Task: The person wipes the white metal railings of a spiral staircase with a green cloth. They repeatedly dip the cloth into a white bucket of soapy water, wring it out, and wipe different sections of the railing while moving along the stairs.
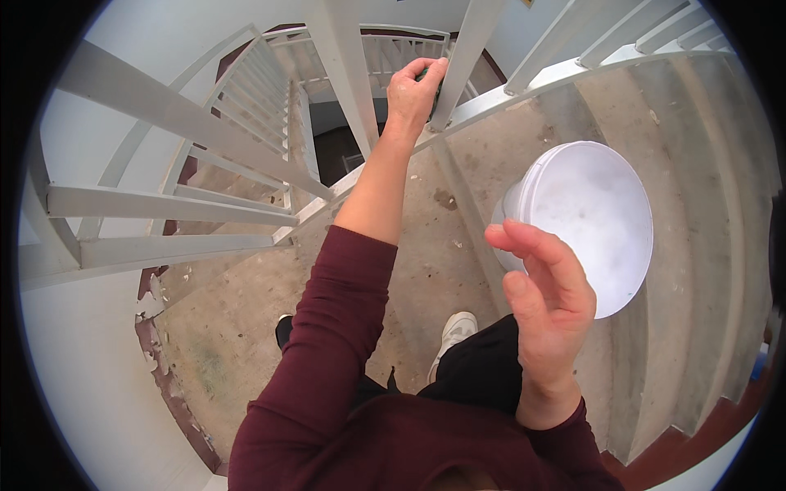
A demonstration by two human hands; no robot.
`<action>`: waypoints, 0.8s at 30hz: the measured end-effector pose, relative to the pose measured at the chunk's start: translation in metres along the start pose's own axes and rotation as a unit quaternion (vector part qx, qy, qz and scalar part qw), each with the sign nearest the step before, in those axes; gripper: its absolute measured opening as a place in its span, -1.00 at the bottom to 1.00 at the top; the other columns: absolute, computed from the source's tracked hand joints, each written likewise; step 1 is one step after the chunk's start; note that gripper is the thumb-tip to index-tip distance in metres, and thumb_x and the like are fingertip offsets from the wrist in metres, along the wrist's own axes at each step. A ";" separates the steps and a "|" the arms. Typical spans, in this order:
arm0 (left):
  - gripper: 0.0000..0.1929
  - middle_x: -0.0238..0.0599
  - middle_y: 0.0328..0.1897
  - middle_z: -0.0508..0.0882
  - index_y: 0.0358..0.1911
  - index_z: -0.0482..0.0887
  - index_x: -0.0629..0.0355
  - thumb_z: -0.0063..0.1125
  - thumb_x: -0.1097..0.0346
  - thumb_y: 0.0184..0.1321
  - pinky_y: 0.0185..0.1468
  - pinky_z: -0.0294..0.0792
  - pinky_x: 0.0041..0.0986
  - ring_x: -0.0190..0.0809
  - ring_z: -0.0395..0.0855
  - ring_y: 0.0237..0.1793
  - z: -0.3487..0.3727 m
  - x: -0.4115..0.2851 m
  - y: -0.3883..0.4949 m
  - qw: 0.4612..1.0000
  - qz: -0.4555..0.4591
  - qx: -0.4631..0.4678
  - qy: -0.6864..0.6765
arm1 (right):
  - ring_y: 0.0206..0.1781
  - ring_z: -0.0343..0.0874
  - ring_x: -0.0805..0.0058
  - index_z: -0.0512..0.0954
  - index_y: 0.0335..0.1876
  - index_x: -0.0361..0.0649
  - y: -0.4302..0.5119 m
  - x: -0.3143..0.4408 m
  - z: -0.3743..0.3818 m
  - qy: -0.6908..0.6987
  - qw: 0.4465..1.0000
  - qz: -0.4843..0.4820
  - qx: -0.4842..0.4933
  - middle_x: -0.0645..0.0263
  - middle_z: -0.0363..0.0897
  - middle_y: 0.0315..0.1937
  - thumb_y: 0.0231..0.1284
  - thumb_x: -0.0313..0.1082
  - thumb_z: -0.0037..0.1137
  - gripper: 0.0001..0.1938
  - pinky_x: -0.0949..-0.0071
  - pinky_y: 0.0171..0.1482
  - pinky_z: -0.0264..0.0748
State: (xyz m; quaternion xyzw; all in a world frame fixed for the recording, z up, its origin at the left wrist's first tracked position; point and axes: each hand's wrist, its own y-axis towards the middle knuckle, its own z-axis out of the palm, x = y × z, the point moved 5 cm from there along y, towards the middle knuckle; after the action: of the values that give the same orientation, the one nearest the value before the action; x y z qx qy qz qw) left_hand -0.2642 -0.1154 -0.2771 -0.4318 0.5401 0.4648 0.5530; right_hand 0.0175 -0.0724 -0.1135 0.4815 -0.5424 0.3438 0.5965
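Note:
My left hand (414, 95) is at a white metal baluster (470, 58) of the stair railing, closed on a green cloth or pad (436, 101) that shows only in part between the fingers and the post. My right hand (549, 288) is raised over the steps with its fingers bent and apart, holding nothing. Just beyond it a white plastic bucket (592, 215) stands with its mouth towards me; whitish, cloudy contents or a pale inside show in it. The right hand covers part of the bucket's near side.
Concrete stair treads (681, 202) run along the right. The landing (399, 264) under my feet is stained. More white railing (184, 205) and a dark stairwell opening (334, 138) lie ahead and left. Maroon paint peels along the wall's foot (169, 380).

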 end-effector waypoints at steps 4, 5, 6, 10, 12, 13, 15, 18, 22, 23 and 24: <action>-0.61 -0.23 -0.41 0.71 -0.20 0.75 0.13 0.14 -0.04 0.15 -0.10 0.43 -0.40 -0.21 0.63 -0.29 -0.005 0.024 -0.005 0.995 -0.039 -0.013 0.093 | 0.06 0.56 0.36 0.43 0.14 -0.41 0.010 0.003 -0.010 0.085 0.993 -0.021 -0.073 0.08 0.59 -0.04 0.29 -0.52 -0.01 -0.68 0.37 0.16 0.44; -0.62 -0.18 -0.40 0.71 -0.20 0.75 0.12 0.13 -0.03 0.15 -0.10 0.44 -0.37 -0.17 0.64 -0.29 -0.008 0.032 -0.010 0.992 -0.033 -0.029 0.122 | 0.05 0.56 0.36 0.43 0.13 -0.40 0.012 0.002 -0.010 0.089 0.993 -0.028 -0.075 0.08 0.59 -0.05 0.29 -0.53 -0.02 -0.69 0.36 0.15 0.45; -0.63 -0.05 -0.36 0.72 -0.17 0.75 0.09 0.11 -0.02 0.15 -0.08 0.45 -0.29 -0.01 0.67 -0.25 -0.012 0.038 -0.016 0.986 -0.018 -0.042 0.162 | 0.04 0.56 0.36 0.44 0.12 -0.40 0.012 0.003 -0.010 0.097 0.991 -0.042 -0.080 0.08 0.59 -0.07 0.29 -0.54 -0.04 -0.70 0.36 0.15 0.46; -0.68 -0.12 -0.38 0.71 -0.12 0.72 0.14 0.05 0.10 0.27 -0.15 0.43 -0.36 -0.19 0.65 -0.32 -0.021 0.059 -0.039 0.966 0.008 -0.070 0.248 | 0.01 0.58 0.35 0.44 0.08 -0.39 0.010 0.002 -0.010 0.102 0.988 -0.063 -0.093 0.08 0.60 -0.11 0.28 -0.56 -0.07 -0.72 0.35 0.13 0.47; -0.73 -0.09 -0.37 0.68 -0.12 0.72 0.12 0.04 0.15 0.28 -0.19 0.43 -0.32 -0.15 0.64 -0.33 -0.023 0.063 -0.049 0.962 0.012 -0.053 0.267 | 0.00 0.58 0.35 0.45 0.07 -0.38 0.007 0.001 -0.010 0.106 0.987 -0.061 -0.103 0.09 0.61 -0.14 0.27 -0.56 -0.08 -0.73 0.36 0.13 0.47; -0.76 -0.07 -0.37 0.64 -0.14 0.72 0.08 0.05 0.17 0.28 -0.16 0.43 -0.27 -0.08 0.62 -0.29 -0.024 0.061 -0.055 0.960 0.030 -0.052 0.273 | -0.01 0.58 0.35 0.45 0.06 -0.38 0.006 0.002 -0.009 0.115 0.985 -0.068 -0.105 0.09 0.61 -0.15 0.27 -0.57 -0.09 -0.73 0.36 0.12 0.47; -0.81 -0.04 -0.35 0.56 -0.17 0.72 0.01 0.06 0.21 0.28 -0.12 0.44 -0.16 0.06 0.58 -0.21 -0.022 0.057 -0.076 0.953 0.080 -0.058 0.285 | -0.02 0.58 0.35 0.45 0.06 -0.38 0.003 0.001 -0.003 0.126 0.986 -0.051 -0.100 0.10 0.61 -0.17 0.27 -0.58 -0.10 -0.73 0.35 0.12 0.47; -0.82 -0.08 -0.37 0.55 -0.15 0.71 0.00 0.07 0.23 0.28 -0.14 0.42 -0.23 0.00 0.56 -0.26 -0.016 0.062 -0.101 0.951 0.075 -0.014 0.298 | -0.02 0.57 0.34 0.44 0.05 -0.37 -0.002 0.002 0.005 0.134 0.985 -0.043 -0.100 0.12 0.60 -0.19 0.26 -0.59 -0.12 -0.73 0.34 0.12 0.47; -0.80 -0.21 -0.33 0.60 -0.11 0.69 0.05 0.06 0.23 0.31 -0.15 0.41 -0.37 -0.17 0.58 -0.30 -0.023 0.080 -0.146 0.959 -0.035 -0.002 0.282 | -0.05 0.57 0.33 0.44 0.04 -0.36 -0.010 0.008 0.008 0.136 0.985 -0.063 -0.080 0.13 0.60 -0.22 0.23 -0.63 -0.15 -0.72 0.32 0.12 0.47; -0.80 -0.18 -0.27 0.61 -0.12 0.69 0.06 0.06 0.22 0.31 -0.11 0.40 -0.37 -0.16 0.59 -0.24 -0.026 0.079 -0.150 0.981 -0.019 -0.038 0.189 | -0.06 0.57 0.33 0.43 0.04 -0.36 -0.011 0.009 0.007 0.123 0.986 -0.066 -0.086 0.12 0.60 -0.23 0.22 -0.64 -0.16 -0.72 0.31 0.12 0.47; -0.80 -0.14 -0.22 0.62 -0.13 0.69 0.08 0.06 0.21 0.31 -0.07 0.39 -0.38 -0.15 0.59 -0.19 -0.030 0.080 -0.154 0.991 -0.038 -0.064 0.109 | -0.08 0.58 0.33 0.43 0.04 -0.36 -0.013 0.011 0.006 0.119 0.986 -0.084 -0.078 0.12 0.60 -0.24 0.21 -0.65 -0.16 -0.71 0.30 0.12 0.48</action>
State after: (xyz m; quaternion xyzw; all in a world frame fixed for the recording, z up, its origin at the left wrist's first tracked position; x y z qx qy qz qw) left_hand -0.1205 -0.1713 -0.3618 -0.5346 0.5495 0.4267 0.4798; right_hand 0.0295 -0.0827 -0.1052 0.4326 -0.4507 0.3041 0.7192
